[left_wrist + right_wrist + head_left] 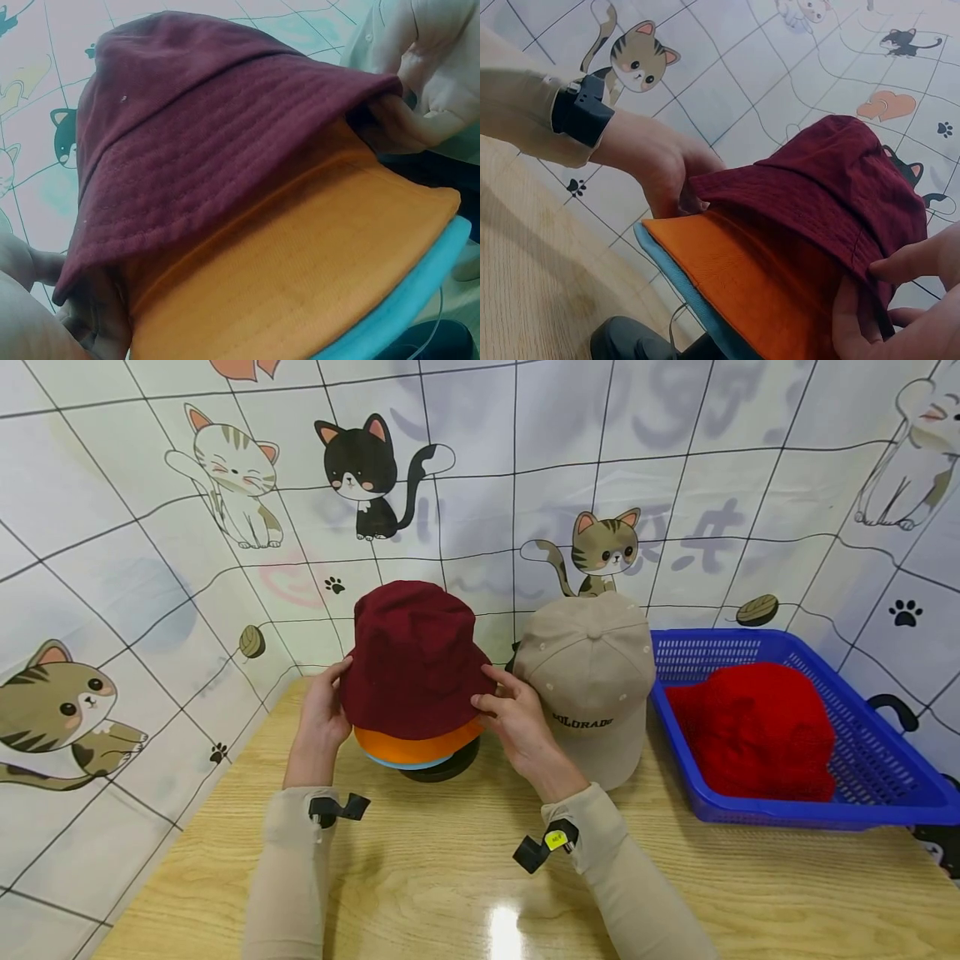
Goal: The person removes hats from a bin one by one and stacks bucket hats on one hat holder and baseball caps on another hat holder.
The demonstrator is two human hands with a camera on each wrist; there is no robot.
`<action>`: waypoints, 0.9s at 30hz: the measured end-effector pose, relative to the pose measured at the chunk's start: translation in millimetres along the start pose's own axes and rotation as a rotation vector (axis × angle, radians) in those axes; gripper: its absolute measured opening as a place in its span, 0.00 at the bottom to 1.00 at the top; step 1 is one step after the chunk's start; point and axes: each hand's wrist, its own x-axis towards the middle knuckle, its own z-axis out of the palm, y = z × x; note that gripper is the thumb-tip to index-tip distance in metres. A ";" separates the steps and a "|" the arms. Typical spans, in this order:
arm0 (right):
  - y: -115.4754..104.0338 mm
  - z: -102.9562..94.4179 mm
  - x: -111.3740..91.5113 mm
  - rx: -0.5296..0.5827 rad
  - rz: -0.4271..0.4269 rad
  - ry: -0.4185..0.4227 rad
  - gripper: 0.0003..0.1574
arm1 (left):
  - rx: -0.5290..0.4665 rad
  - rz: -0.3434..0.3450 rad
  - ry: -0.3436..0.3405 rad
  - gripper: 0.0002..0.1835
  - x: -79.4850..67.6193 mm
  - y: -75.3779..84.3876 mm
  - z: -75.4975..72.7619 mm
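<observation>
A maroon bucket hat [420, 660] sits over an orange bucket hat [408, 747], with a light blue brim [405, 300] showing beneath the orange one. This stack rests on a stand with a dark round base [442, 768]. My left hand [322, 706] pinches the maroon brim at its left side. On the right side my right hand [517, 718] grips the same brim, thumb on top and fingers underneath, as the right wrist view shows. The maroon brim is lifted a little off the orange one. The top of the stand is hidden inside the hats.
Close to the right of my right hand stands a beige cap [592, 668] lettered COLORADO. Beyond it, a blue plastic basket [750, 810] holds a red knitted hat [757, 731]. Behind the wooden table [420, 877] rises a wall covering [480, 527] printed with cats.
</observation>
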 end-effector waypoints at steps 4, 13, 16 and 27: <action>-0.3 -0.9 0.2 0.012 -0.001 -0.023 0.41 | 0.000 0.002 0.012 0.07 1.1 -1.9 -0.3; 0.4 -1.5 1.8 0.038 0.008 -0.051 0.45 | 0.035 0.003 0.031 0.11 4.2 -3.7 -2.1; 1.2 -1.7 2.0 0.042 0.006 -0.055 0.46 | 0.046 0.015 0.039 0.11 5.3 -4.6 -3.4; 6.0 -3.0 5.6 -0.001 0.014 -0.022 0.45 | 0.172 0.085 0.159 0.11 12.1 -8.8 -9.9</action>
